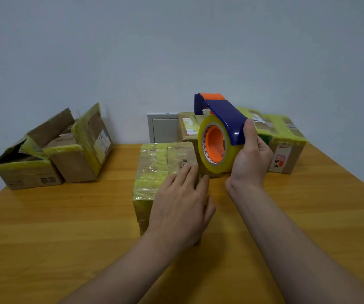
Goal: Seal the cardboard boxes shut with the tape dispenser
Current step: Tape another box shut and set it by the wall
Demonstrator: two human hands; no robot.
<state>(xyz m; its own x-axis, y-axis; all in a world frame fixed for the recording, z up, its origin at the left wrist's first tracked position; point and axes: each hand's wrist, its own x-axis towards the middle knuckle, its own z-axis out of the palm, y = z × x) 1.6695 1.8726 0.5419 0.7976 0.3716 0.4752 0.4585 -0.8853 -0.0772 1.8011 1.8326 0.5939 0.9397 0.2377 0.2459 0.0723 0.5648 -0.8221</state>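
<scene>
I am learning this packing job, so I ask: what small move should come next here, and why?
Probably the left hand should slide the box aside, toward the sealed boxes at the back. Its top already looks fully taped, the right hand holds the dispenser lifted clear of it, and two open boxes wait on the left.

Left hand (pixel 181 205), centre frame: palm down, fingers straight, slightly spread, resting flat on box (pixel 154 170). Left forearm bare, entering from bottom centre, angled up-right. Right hand (pixel 251 159), right of centre, higher in frame: wrapped round dispenser (pixel 222 115), thumb up along its handle, fingers mostly hidden behind. Right forearm bare, entering from lower right.
</scene>
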